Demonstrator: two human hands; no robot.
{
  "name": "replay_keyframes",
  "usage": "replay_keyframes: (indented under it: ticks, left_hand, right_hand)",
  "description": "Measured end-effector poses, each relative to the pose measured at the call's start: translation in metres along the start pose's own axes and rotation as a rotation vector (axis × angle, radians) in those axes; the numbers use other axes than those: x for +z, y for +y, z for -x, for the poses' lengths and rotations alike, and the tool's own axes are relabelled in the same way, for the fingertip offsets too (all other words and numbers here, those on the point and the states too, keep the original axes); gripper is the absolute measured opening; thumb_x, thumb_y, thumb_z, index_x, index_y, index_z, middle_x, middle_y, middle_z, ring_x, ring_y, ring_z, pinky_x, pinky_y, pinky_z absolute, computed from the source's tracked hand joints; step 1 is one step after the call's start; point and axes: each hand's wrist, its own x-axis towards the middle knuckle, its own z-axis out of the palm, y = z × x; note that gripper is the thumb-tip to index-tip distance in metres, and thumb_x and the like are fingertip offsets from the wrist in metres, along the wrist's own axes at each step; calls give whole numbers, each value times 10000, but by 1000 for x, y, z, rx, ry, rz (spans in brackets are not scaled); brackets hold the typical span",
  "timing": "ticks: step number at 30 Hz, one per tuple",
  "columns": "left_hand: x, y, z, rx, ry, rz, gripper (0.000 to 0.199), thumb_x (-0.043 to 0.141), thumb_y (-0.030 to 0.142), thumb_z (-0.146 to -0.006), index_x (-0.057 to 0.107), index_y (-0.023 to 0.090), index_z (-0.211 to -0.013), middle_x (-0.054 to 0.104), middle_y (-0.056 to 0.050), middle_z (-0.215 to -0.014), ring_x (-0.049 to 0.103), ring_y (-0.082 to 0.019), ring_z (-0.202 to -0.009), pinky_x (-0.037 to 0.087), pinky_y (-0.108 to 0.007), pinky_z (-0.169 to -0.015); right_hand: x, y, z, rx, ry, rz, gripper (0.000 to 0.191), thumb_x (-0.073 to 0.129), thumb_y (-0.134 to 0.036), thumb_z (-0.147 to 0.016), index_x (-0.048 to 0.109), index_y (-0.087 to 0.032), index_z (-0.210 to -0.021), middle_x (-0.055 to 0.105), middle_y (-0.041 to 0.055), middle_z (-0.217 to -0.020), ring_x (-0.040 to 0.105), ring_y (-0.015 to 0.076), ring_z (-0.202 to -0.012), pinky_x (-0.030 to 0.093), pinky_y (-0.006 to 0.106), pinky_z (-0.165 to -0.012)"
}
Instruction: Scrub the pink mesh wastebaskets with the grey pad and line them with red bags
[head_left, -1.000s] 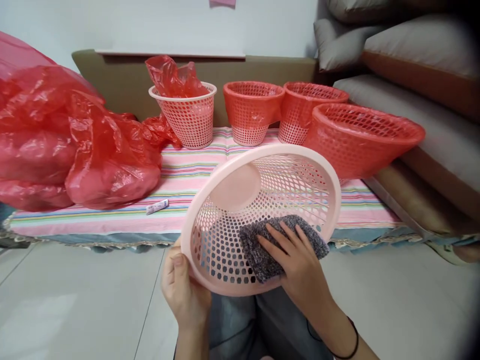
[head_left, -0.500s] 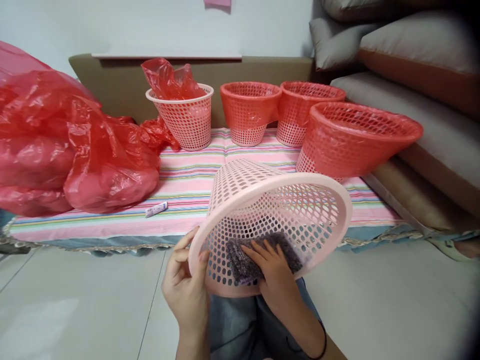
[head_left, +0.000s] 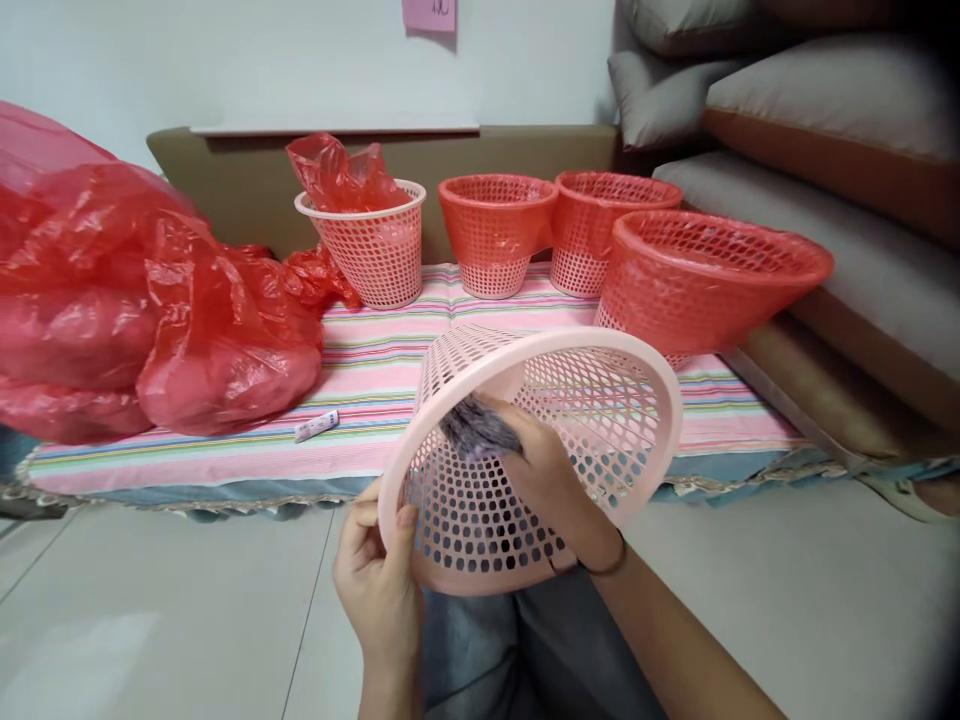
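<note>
A pale pink plastic basket (head_left: pixel 480 580) with a perforated wall is tilted on its side above my lap, its mouth towards me. My left hand (head_left: pixel 379 570) grips the left part of its rim, thumb on the inner side and fingers outside. Reaching inside the basket, my right hand (head_left: pixel 544 470) presses a dark grey fuzzy cloth (head_left: pixel 480 428) against the upper left inner wall. Some of the right fingers are hidden behind the cloth.
Along the back of the striped bench stand a basket with a red bag inside (head_left: pixel 375 250) and several red-wrapped baskets (head_left: pixel 495 215). Bulging red plastic bags (head_left: pixel 225 340) lie left, near a small white tube (head_left: pixel 316 426). Stacked cushions (head_left: pixel 832 110) rise at right.
My right hand has moved from the basket's lower wall, deeper and up to the left, taking the cloth along. The cloth, spread flat before, is now bunched. My left hand keeps its hold on the rim.
</note>
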Motion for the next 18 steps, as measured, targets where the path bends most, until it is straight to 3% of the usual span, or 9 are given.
replay_keyframes:
  ticks: [3, 4, 8, 11, 14, 18]
  left_hand:
    - [1, 1, 3, 4, -19, -14, 296, 781, 331, -776, 547, 187, -667, 701, -8, -905, 657, -162, -877, 486, -276, -821]
    - [1, 1, 3, 9, -28, -16, 298, 777, 329, -779, 543, 187, -661, 700, -9, -907, 657, -164, -881, 486, -275, -818]
    - [0, -3, 2, 29, -28, -45, 279, 762, 317, -792, 545, 191, -669, 699, -7, -917, 660, -169, -893, 488, -273, -803]
    - [1, -9, 1, 35, 0, -31, 275, 749, 302, -803, 535, 193, -669, 713, -13, -950, 661, -179, -930, 483, -297, -846]
    - [4, -12, 3, 44, 4, 7, 265, 737, 295, -818, 536, 193, -678, 724, -31, -1049, 660, -201, -1021, 469, -332, -912]
    - [9, -9, 6, 119, -12, -36, 244, 700, 278, -857, 555, 193, -680, 716, -31, -1132, 657, -188, -1064, 463, -310, -910]
  right_hand:
    - [14, 25, -38, 69, -115, 524, 642, 514, -66, -822, 501, -252, -1436, 474, 70, -1518, 365, 308, -1414, 217, 549, -1184]
    - [23, 34, -46, 101, -142, 574, 623, 515, -69, -825, 517, -239, -1424, 490, 98, -1502, 363, 336, -1405, 207, 584, -1168]
    - [65, 68, -53, 171, -238, 583, 551, 439, -36, -833, 622, -223, -1318, 645, 111, -1324, 489, 332, -1285, 297, 567, -1107]
    - [83, 80, -43, 205, -255, 572, 602, 423, -35, -830, 570, -232, -1379, 620, 84, -1370, 434, 334, -1340, 238, 582, -1137]
    - [82, 82, -38, 216, -268, 553, 623, 433, -47, -827, 543, -240, -1408, 594, 61, -1409, 395, 328, -1375, 202, 567, -1160]
    - [71, 73, -39, 224, -302, 504, 608, 437, -36, -808, 612, -265, -1344, 647, 52, -1343, 472, 305, -1324, 255, 525, -1145]
